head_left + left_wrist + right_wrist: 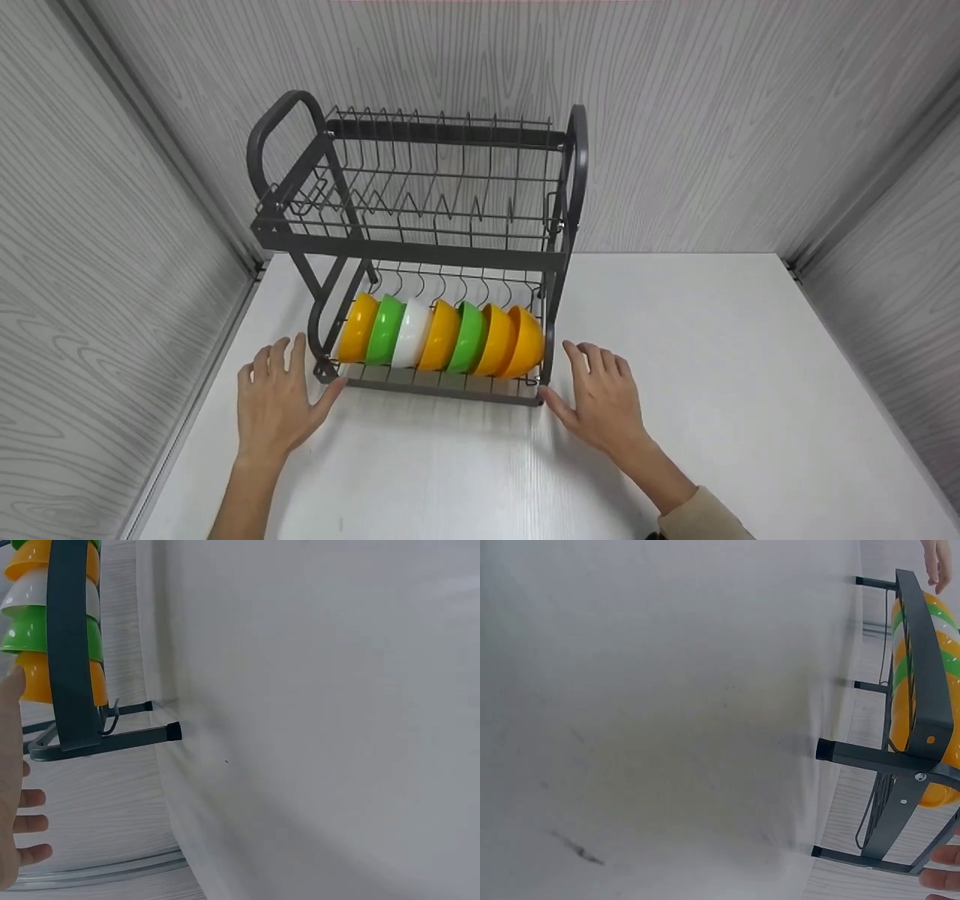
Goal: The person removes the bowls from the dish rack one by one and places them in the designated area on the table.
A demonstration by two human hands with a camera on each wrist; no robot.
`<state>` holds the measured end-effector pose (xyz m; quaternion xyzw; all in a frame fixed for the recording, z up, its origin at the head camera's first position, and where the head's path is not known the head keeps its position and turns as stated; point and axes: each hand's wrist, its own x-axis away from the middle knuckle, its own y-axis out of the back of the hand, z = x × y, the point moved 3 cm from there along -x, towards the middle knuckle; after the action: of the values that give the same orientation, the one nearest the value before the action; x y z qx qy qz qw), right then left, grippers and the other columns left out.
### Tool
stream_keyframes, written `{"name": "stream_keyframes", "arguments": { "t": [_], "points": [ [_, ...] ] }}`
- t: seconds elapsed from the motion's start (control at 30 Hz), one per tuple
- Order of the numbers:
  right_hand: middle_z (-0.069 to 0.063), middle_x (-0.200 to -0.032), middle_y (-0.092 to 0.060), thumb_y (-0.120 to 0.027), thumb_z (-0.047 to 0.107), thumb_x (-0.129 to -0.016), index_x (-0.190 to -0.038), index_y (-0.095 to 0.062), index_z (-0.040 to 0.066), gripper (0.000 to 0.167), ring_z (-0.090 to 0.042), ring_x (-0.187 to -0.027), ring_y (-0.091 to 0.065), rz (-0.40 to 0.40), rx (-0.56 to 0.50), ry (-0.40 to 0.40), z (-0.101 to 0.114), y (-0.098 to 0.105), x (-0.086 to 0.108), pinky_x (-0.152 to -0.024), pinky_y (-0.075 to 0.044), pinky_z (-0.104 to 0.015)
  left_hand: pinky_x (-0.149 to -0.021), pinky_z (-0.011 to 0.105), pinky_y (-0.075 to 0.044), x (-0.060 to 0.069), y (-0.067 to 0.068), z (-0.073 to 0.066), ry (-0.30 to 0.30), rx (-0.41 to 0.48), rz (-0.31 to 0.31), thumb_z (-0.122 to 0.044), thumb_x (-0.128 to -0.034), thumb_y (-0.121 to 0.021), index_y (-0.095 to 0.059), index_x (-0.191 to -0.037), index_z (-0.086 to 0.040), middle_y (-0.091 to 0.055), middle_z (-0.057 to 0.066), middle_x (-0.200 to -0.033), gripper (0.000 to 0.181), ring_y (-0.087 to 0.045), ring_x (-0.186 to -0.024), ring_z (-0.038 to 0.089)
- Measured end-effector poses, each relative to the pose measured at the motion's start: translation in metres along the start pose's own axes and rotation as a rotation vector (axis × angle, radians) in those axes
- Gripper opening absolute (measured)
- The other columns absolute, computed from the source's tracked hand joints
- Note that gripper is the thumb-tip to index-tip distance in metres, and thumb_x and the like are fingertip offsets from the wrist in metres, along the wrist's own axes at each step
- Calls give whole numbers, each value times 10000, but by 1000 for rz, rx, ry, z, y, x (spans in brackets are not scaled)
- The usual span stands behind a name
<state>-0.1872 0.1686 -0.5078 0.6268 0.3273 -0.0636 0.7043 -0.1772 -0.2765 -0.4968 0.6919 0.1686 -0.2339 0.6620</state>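
A dark grey two-tier dish rack (442,255) stands on the white table. Along its lower tier several bowls lean on their sides in a row: orange (357,330), green (385,330), white (412,334), then more orange and green ones. My left hand (271,405) is beside the rack's front left corner, fingers spread, thumb close to the lower bar. At the front right corner is my right hand (604,397), its fingers extended and its thumb tip at the rack's foot; whether it touches is unclear. Neither hand holds anything.
The rack's upper tier (420,178) has wire slots and a looped handle (285,124) at each end. Wood-grained panels (697,135) enclose the back and both sides. White tabletop (720,390) extends to the right and front of the rack.
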Motion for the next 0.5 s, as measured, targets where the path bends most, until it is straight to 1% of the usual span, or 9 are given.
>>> {"name": "stream_keyframes", "arguments": {
  "t": [0.17, 0.37, 0.5],
  "points": [
    [-177, -1225, -675, -653, 592, -929, -1381, -592, 56, 704, -371, -1077, -669, -3, -2, -2, 0, -5, -3, -920, -580, -501, -914, 627, -511, -8, -6, 2, 22, 1, 24, -623, -880, -648, -560, -1411, 59, -629, 329, -1332, 869, -609, -1180, 524],
    [-174, -1206, -677, -631, 578, -945, -1356, -601, 43, 675, -370, -1047, -674, -14, 9, 4, -1, -10, -7, -894, -591, -507, -912, 625, -511, -15, -11, 3, 23, 3, 37, -599, -905, -665, -574, -1372, 88, -636, 333, -1312, 836, -612, -1184, 525],
    [-174, -1193, -679, -633, 567, -947, -1338, -605, 36, 660, -368, -1029, -674, -25, 16, 13, 0, -11, -10, -877, -598, -502, -936, 633, -500, -17, -15, 5, 35, 4, 78, -605, -904, -659, -564, -1371, 93, -620, 329, -1329, 846, -597, -1211, 519]
  ]
}}
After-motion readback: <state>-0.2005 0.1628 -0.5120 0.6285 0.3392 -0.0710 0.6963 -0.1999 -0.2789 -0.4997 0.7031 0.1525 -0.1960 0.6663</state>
